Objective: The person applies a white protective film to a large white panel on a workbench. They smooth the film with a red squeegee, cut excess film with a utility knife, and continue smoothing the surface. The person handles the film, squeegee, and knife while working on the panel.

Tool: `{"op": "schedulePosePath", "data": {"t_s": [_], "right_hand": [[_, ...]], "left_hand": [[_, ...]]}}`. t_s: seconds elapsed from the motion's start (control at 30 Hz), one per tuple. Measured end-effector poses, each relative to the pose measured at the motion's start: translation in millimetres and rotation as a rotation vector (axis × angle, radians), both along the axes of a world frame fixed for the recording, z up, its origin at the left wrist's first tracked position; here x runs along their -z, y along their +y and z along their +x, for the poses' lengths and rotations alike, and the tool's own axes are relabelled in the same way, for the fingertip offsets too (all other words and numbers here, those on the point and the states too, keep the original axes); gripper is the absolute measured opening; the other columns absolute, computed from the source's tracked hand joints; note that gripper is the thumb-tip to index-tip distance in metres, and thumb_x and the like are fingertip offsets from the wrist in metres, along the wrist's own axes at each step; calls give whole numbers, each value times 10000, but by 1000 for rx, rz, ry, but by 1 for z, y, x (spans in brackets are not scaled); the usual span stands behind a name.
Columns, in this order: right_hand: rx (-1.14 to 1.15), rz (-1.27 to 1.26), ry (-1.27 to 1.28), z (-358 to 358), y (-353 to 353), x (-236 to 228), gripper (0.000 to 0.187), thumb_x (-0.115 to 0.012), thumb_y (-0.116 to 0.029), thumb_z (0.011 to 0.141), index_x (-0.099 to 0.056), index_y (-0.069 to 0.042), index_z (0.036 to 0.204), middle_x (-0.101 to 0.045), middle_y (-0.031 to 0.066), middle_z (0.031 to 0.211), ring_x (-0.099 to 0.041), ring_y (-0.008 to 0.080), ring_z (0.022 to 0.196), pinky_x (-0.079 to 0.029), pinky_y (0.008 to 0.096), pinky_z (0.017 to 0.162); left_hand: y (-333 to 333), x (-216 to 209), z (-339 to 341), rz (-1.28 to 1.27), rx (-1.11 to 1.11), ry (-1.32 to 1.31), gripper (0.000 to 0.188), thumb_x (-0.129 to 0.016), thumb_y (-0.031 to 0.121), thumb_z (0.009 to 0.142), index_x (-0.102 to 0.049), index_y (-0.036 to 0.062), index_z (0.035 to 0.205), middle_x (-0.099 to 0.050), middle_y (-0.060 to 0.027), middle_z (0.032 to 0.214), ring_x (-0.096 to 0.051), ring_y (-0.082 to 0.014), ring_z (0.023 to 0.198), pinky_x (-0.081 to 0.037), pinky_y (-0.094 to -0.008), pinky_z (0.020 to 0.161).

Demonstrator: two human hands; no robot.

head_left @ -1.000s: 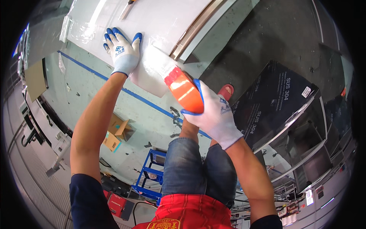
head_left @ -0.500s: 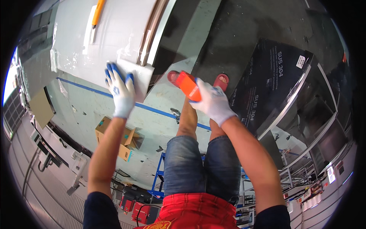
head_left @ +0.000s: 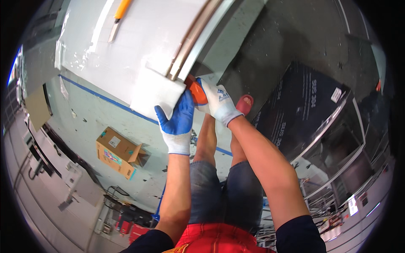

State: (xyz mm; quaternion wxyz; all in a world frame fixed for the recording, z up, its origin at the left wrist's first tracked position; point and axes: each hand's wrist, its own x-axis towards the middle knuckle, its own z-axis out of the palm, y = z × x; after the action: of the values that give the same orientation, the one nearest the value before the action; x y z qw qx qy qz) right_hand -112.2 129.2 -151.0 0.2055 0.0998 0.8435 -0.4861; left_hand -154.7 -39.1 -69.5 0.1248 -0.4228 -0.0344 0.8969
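Observation:
My left hand (head_left: 178, 119), in a white glove with a blue palm, is turned palm up with its thumb spread. Its fingers reach along the near edge of a white foam-like square (head_left: 158, 95) at the corner of a film-wrapped white panel (head_left: 126, 38). My right hand (head_left: 217, 99), gloved the same way, is closed round an orange block-shaped thing (head_left: 196, 92). That block sits beside the panel's corner, close to my left fingertips; whether they touch it I cannot tell. An orange-handled utility knife (head_left: 118, 19) with its blade out lies on the panel.
Brown strips (head_left: 190, 42) run along the panel's right side. An opened cardboard box (head_left: 116, 149) stands on the floor at the left, near a blue floor line (head_left: 99, 96). To the right lies a black film-covered sheet (head_left: 301, 99) beside a metal frame (head_left: 325, 145).
My left hand has come off the white square's top, moved right and turned palm up. My right hand has brought the orange block left to the panel's corner.

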Motion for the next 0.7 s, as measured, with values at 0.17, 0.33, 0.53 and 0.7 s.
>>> {"op": "schedulePosePath", "data": {"t_s": [0.17, 0.33, 0.53, 0.7], "right_hand": [[39, -11, 125, -16, -13, 32, 695, -918, -235, 819, -643, 13, 1406, -750, 307, 1191, -703, 518, 1136, -573, 555, 974], [103, -152, 101, -16, -44, 85, 511, -801, -218, 929, -679, 29, 1359, -732, 285, 1273, -688, 470, 1220, -520, 540, 1101], [41, -134, -15, -22, -43, 120, 589, -831, -222, 934, -632, 13, 1436, -731, 262, 1334, -696, 422, 1263, -532, 505, 1110], [142, -92, -60, -21, -39, 110, 660, -856, -224, 937, -593, -1, 1500, -729, 242, 1385, -702, 381, 1298, -541, 476, 1117]], "left_hand": [[5, 38, 13, -412, 10, 304, 1114, -924, 511, 904, -331, 120, 1762, -408, -178, 1783, -376, -450, 1633, -339, -668, 1342], [16, 53, 23, -445, 11, 276, 1140, -896, 658, 875, -357, 177, 1757, -427, -98, 1785, -402, -382, 1629, -362, -654, 1323], [34, 53, 31, -402, -15, 195, 1313, -942, 740, 752, -327, 182, 1770, -398, -81, 1800, -362, -376, 1660, -311, -618, 1366], [40, 58, 29, -378, -96, 218, 1418, -890, 855, 680, -294, 191, 1782, -355, -77, 1820, -328, -375, 1672, -286, -622, 1373]]}}
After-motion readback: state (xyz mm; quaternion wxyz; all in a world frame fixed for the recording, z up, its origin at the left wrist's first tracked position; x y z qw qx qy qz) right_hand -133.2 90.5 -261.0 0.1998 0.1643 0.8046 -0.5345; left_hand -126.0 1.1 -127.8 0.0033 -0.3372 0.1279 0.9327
